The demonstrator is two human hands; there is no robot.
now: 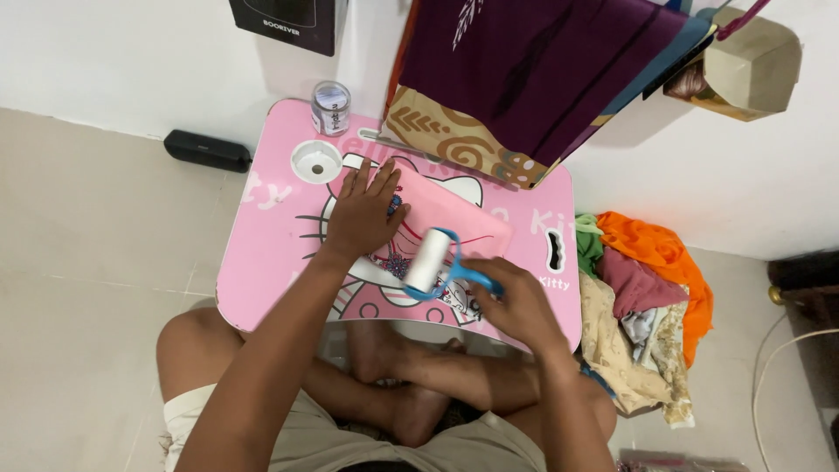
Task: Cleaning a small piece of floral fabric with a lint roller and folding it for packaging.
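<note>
With the left hand (360,214) spread flat on the folded pink cloth (441,218) and the right hand (516,301) clamped on the blue-handled white lint roller (428,260) just beyond, uneven pressure could probably bunch the fabric.

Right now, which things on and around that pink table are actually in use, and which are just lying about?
In use: lint roller in right hand; pink cloth pressed flat by left hand; pink table.

Lying about: small jar; black speaker; clothes pile; hanging fabrics.
</note>
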